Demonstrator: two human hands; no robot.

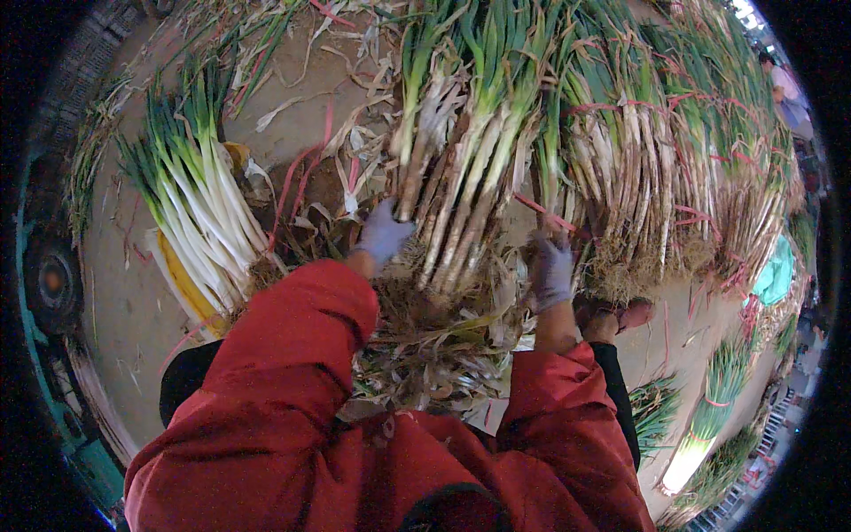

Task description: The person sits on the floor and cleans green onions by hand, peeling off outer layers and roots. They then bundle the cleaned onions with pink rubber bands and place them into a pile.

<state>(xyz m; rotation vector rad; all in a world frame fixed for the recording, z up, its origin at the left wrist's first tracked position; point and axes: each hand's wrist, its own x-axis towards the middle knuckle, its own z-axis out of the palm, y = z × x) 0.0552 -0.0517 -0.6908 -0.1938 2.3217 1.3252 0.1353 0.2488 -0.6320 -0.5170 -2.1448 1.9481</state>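
My left hand [384,234], in a pale glove, is at the lower end of a stalk on the left side of a loose pile of long green onions [465,193]. Whether its fingers close on that stalk is unclear. These onions have brown, soil-stained shanks, dry outer leaves and roots towards me. My right hand [552,269], gloved too and blurred, is right of the pile, just below a red tie strip [545,211]; I cannot tell whether it grips anything. Peeled white-shanked onions [199,213] lie to the left on a yellow support [179,279].
Tied bundles of unpeeled onions [638,159] line the right side. Stripped leaves [439,359] heap up before my body. A finished-looking white bundle [705,419] lies at lower right, near a green bag [774,272]. A wheel [54,279] stands far left; another person [788,93] is at upper right.
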